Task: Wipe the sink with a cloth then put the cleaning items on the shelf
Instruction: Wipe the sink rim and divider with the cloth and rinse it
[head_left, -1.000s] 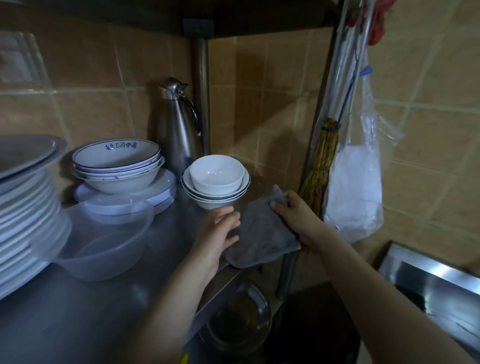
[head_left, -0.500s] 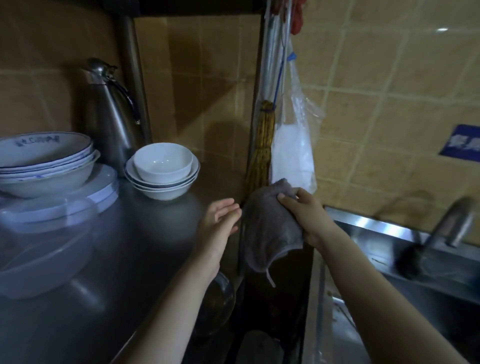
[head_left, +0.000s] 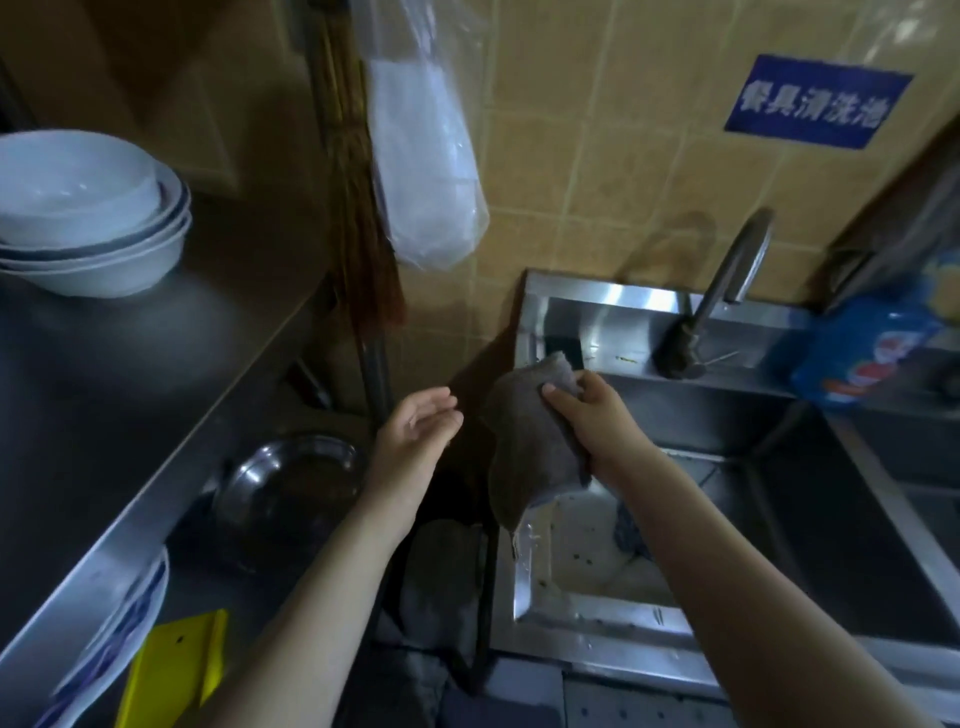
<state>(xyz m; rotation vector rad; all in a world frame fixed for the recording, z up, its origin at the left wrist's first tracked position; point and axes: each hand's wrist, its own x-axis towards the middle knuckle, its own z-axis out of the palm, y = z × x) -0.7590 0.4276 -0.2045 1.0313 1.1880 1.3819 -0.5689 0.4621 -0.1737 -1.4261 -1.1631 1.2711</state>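
On the tiled wall (head_left: 597, 130) above my sink (head_left: 613, 306) hangs a blue sign (head_left: 816, 102) with white characters: 餐具清洗池. The blue bottle (head_left: 862, 348) beside the tap carries a label too blurred to read.

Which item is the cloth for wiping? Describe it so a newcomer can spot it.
Start at the steel sink below the tiled wall. Over its left rim, the right hand grips the cloth: grey, limp, hanging down. Unlike the clear plastic bag hanging on the wall above, it is opaque and hand-held.
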